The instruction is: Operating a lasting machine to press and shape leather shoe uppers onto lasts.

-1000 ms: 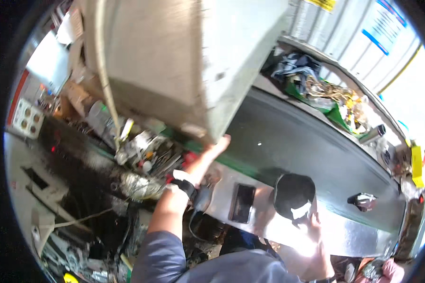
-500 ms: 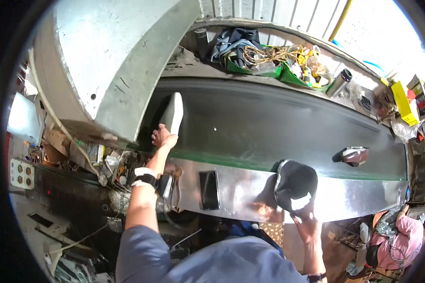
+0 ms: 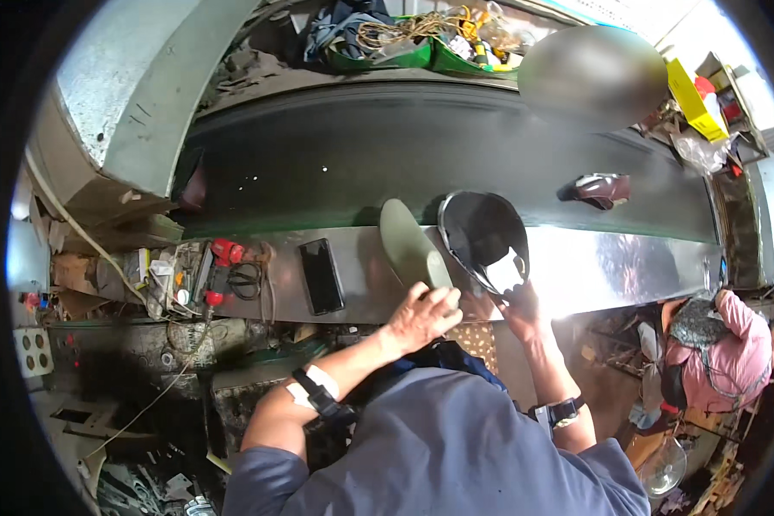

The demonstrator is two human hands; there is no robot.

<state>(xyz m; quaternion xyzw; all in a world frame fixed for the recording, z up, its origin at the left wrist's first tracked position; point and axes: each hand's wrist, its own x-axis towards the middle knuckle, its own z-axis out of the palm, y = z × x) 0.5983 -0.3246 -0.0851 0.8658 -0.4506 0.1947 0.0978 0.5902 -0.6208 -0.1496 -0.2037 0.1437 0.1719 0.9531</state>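
Observation:
My left hand (image 3: 423,316) is closed round the narrow end of a pale green shoe last (image 3: 407,243), which lies slanted over the metal ledge with its far end at the belt's edge. Just to its right, my right hand (image 3: 523,311) grips the near edge of a black boot upper (image 3: 483,225). The upper's wide opening faces up, and a white label (image 3: 505,272) shows inside it. Last and upper are close together but apart. Left of the last, a black phone (image 3: 321,277) lies on the metal ledge (image 3: 611,267).
Beyond the ledge runs a dark conveyor belt (image 3: 361,142), carrying a maroon shoe upper (image 3: 602,189) at right and a dark maroon piece (image 3: 193,187) by the machine housing (image 3: 146,129). A red power tool (image 3: 224,258) lies at left. Someone in pink (image 3: 722,353) sits at right.
My left hand has brought the shoe last from the belt at the left back to the ledge, beside the boot upper. My right hand still holds the upper. The view has shifted.

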